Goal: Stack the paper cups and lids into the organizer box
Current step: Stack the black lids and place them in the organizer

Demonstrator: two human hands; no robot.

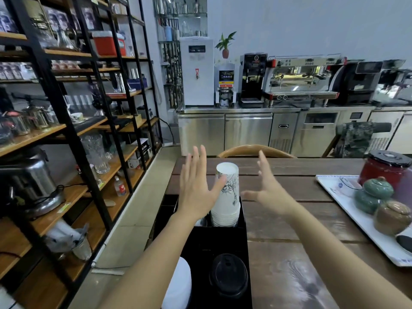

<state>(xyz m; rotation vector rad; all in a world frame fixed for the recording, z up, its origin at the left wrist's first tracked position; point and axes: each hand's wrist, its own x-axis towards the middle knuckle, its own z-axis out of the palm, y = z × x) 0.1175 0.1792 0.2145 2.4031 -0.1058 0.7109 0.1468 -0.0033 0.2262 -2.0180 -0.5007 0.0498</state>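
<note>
The stack of paper cups (226, 195) stands upside down in the far compartment of the black organizer box (223, 241), and its white bottom points up, a little tilted toward the camera. The cups have a dark line drawing on the side. The box sits on the left edge of the wooden table (289, 219). In the near compartment, at 6 o'clock from the cups, lies a stack of black lids (228, 275). At 7 o'clock from the lids a white round thing (178, 284) shows beside the box, and I cannot tell what it is.

The left hand (196, 188) is spread wide at 9 o'clock of the cups, palm to them; its thumb seems to touch the cup wall. The right hand (270, 190) is also wide open at 3 o'clock, near the stack but apart from it, and holds nothing.

At 3 o'clock, well apart, a white tray (347, 206) carries two green lidded jars (372, 195) and a brown one (392, 217), with a red pot (385, 170) behind them.
</note>
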